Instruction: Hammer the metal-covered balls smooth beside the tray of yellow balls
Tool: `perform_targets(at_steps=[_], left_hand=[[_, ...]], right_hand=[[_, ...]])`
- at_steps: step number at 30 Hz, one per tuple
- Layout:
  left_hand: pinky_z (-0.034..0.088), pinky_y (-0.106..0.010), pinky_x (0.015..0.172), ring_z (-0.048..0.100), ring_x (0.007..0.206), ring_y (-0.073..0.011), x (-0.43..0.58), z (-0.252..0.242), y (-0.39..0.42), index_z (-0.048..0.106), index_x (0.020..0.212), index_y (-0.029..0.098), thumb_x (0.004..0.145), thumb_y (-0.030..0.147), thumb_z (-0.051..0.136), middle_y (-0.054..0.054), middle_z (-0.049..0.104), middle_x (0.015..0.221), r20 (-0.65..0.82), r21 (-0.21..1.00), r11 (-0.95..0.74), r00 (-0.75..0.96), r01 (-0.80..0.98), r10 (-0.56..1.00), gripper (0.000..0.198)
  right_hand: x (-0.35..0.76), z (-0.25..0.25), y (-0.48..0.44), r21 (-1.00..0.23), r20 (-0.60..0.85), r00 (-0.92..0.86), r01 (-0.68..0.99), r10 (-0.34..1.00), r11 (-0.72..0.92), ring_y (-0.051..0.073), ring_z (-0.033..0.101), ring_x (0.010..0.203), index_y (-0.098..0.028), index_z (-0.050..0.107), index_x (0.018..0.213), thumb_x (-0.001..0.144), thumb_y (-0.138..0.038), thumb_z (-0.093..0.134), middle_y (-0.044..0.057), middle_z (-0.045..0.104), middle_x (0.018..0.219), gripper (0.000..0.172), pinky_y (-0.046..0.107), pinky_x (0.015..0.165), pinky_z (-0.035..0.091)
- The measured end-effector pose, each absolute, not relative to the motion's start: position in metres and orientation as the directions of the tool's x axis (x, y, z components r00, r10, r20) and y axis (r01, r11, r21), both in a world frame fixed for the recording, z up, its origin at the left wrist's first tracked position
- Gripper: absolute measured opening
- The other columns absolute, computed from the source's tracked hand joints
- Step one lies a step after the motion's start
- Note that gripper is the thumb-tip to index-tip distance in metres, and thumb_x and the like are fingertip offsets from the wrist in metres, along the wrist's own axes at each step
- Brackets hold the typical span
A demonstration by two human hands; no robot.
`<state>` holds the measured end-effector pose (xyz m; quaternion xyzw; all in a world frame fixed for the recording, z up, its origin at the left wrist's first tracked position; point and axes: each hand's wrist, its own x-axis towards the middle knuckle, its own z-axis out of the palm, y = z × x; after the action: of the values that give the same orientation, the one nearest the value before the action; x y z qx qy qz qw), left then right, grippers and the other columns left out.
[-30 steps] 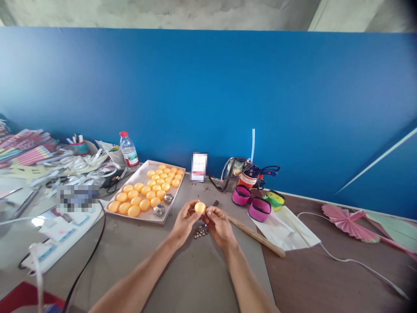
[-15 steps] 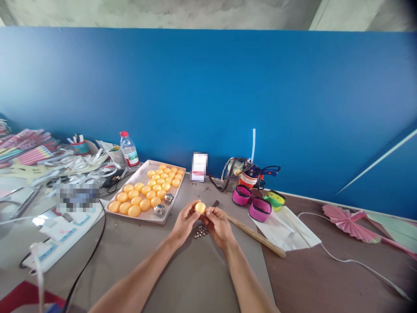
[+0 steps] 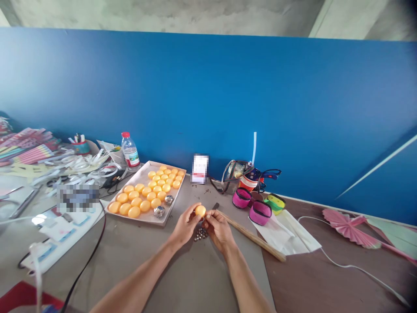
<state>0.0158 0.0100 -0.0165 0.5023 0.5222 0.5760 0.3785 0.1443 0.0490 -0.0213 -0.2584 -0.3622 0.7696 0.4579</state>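
Observation:
An orange ball [image 3: 200,211], like a ping-pong ball, is held between the thumb and fingers of my left hand [image 3: 185,226]. My right hand [image 3: 219,226] is closed in a pinch at the ball's right side; whatever its fingertips hold is too small to make out. Below and between the hands lies a small pile of shiny metal pieces [image 3: 201,234] on the grey table mat. To the left, a shallow white tray [image 3: 143,174] carries rows of similar orange balls [image 3: 145,206]. Two crumpled-looking silver balls [image 3: 159,211] sit at its near right corner.
A wooden stick [image 3: 257,240] with a dark end lies right of my hands. Beyond it are pink cuffs [image 3: 260,213] and white sheets [image 3: 293,237]. A bottle [image 3: 130,152] stands behind the tray. A power strip [image 3: 61,239] and black cable [image 3: 94,252] lie left. A blue partition [image 3: 208,95] closes the back.
The view has shifted very slightly. Both hands stay together around the orange ball, with only small finger movement; the tray and its balls look the same.

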Motion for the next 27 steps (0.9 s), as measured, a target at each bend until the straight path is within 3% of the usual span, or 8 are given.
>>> perform_targets(at_steps=[21, 27], left_hand=[[0.04, -0.036, 0.094, 0.056, 0.103, -0.0233, 0.021, -0.02, 0.005, 0.061, 0.11, 0.02, 0.075, 0.036, 0.059, -0.008, 0.062, 0.114, 0.204, 0.974, -0.174, -0.219, 0.148, 0.954, 0.039], [0.042, -0.035, 0.09, 0.058, 0.099, -0.0231, 0.023, -0.018, 0.007, 0.062, 0.107, 0.019, 0.07, 0.037, 0.064, -0.008, 0.065, 0.108, 0.14, 0.99, -0.144, -0.246, 0.004, 0.959, 0.041]], right_hand=[[0.146, -0.027, 0.047, -0.895, -0.077, -0.371, -0.383, 0.926, -0.228, 0.01, 0.042, 0.045, -0.021, 0.052, 0.063, 0.063, -0.028, 0.067, -0.006, 0.051, 0.046, 0.017, 0.023, 0.05, 0.029], [0.14, -0.031, 0.048, -0.897, -0.058, -0.331, -0.397, 0.942, -0.194, 0.01, 0.043, 0.047, -0.021, 0.051, 0.063, 0.064, -0.031, 0.067, -0.006, 0.05, 0.047, 0.018, 0.024, 0.05, 0.029]])
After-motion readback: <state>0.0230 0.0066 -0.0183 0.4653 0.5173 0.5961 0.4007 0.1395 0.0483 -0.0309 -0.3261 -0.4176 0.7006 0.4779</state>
